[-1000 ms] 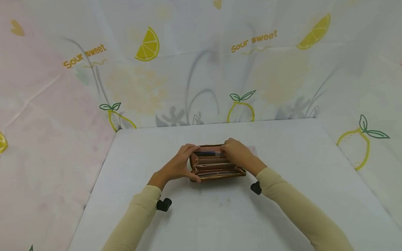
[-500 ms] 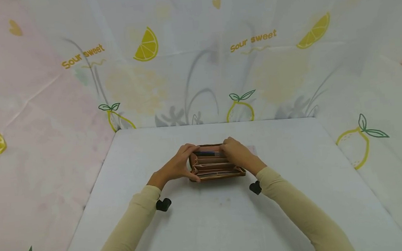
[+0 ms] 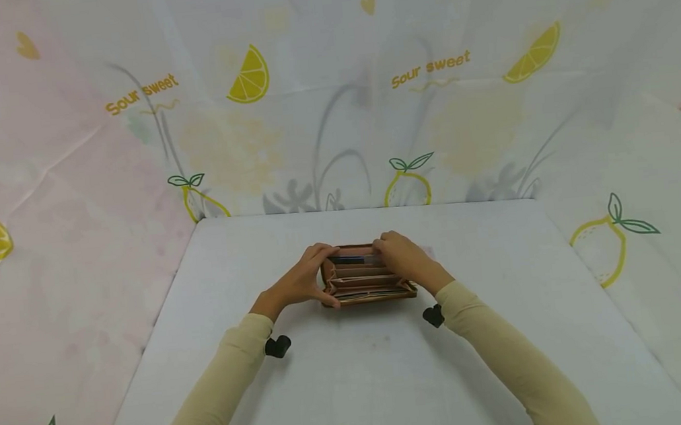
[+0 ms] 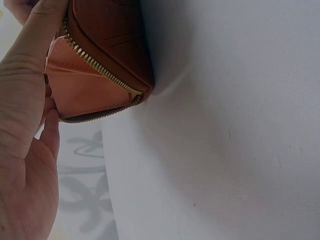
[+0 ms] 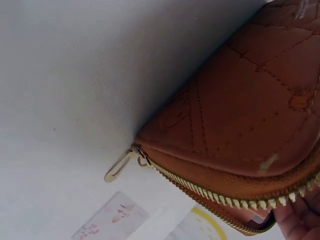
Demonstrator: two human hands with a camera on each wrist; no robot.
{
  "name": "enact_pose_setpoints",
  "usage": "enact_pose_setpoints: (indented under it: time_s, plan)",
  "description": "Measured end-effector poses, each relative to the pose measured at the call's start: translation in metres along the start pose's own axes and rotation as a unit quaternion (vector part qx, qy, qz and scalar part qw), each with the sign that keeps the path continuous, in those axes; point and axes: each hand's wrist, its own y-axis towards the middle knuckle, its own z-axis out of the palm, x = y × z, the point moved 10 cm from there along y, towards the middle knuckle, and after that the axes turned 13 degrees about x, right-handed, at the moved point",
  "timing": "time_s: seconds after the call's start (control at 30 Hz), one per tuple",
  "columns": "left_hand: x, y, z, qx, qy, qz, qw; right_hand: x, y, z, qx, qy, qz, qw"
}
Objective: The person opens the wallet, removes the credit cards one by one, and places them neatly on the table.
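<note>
Brown wallet [image 5: 235, 110] is being held unzipped on the white table [image 3: 356, 386]. Its left end is being gripped by the left hand [image 3: 300, 280], thumb on the near wall, fingers on the far. Behind the dividers [image 3: 365, 282], a dark pen [image 3: 347, 260] is being partly covered by the right hand [image 3: 405, 259], its fingers bent; whether pen or far rim is being pinched cannot be told. Past that hand, a floral card [image 5: 112, 220] is being borne by the table, all being backed by lemon-printed cloth [image 3: 334, 139]
</note>
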Motion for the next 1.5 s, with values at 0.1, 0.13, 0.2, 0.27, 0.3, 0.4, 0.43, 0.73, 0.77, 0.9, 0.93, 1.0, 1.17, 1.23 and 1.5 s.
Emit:
enact_pose_setpoints:
  time_s: [0.1, 0.13, 0.2, 0.27, 0.3, 0.4, 0.43, 0.73, 0.77, 0.9, 0.93, 1.0, 1.17, 1.23, 1.5]
  plan:
    - [0.000, 0.000, 0.001, 0.000, -0.002, -0.001, 1.0000, -0.003, 0.000, 0.001, 0.010, 0.020, 0.003, 1.000]
    - [0.001, 0.000, 0.001, 0.001, -0.003, -0.003, 1.0000, -0.003, 0.000, 0.002, 0.014, 0.026, 0.003, 1.000]
    - [0.001, 0.000, 0.001, 0.003, -0.004, -0.006, 1.0000, -0.003, 0.000, 0.001, 0.018, 0.035, -0.003, 0.999]
    - [0.001, 0.000, 0.001, 0.005, -0.009, -0.009, 0.9999, -0.002, -0.001, -0.003, 0.020, 0.044, -0.013, 0.999]
    - [0.001, -0.001, 0.001, 0.006, -0.010, -0.010, 0.9999, -0.002, -0.001, -0.006, 0.019, 0.051, -0.018, 0.998]
    - [0.001, -0.001, 0.001, 0.009, -0.017, -0.014, 0.9997, -0.004, -0.001, -0.016, 0.019, 0.078, -0.024, 0.996]
    - [0.001, -0.001, 0.000, 0.009, -0.018, -0.014, 0.9997, -0.005, -0.001, -0.019, 0.020, 0.087, -0.021, 0.996]
    - [0.003, 0.000, -0.002, 0.011, -0.018, -0.020, 0.9996, -0.013, -0.002, -0.030, 0.008, 0.119, -0.006, 0.993]
    - [0.003, 0.000, -0.001, 0.011, -0.017, -0.021, 0.9996, -0.014, -0.003, -0.032, 0.000, 0.127, -0.006, 0.992]
    - [0.004, 0.000, -0.002, 0.010, -0.018, -0.022, 0.9996, -0.022, -0.008, -0.042, -0.030, 0.166, 0.002, 0.986]
    - [0.004, 0.000, -0.002, 0.009, -0.018, -0.021, 0.9996, -0.025, -0.010, -0.044, -0.036, 0.179, 0.007, 0.983]
    - [0.004, 0.000, -0.002, 0.007, -0.019, -0.020, 0.9996, -0.034, -0.014, -0.049, -0.048, 0.206, 0.024, 0.977]
    - [0.007, 0.000, -0.001, 0.005, -0.017, -0.023, 0.9996, -0.060, -0.028, -0.063, -0.091, 0.248, 0.067, 0.962]
    - [0.007, 0.000, -0.001, 0.006, -0.019, -0.027, 0.9994, -0.072, -0.034, -0.066, -0.110, 0.257, 0.080, 0.957]
    - [0.007, -0.001, -0.001, 0.004, -0.025, -0.036, 0.9990, -0.136, -0.066, -0.042, -0.122, 0.384, 0.181, 0.897]
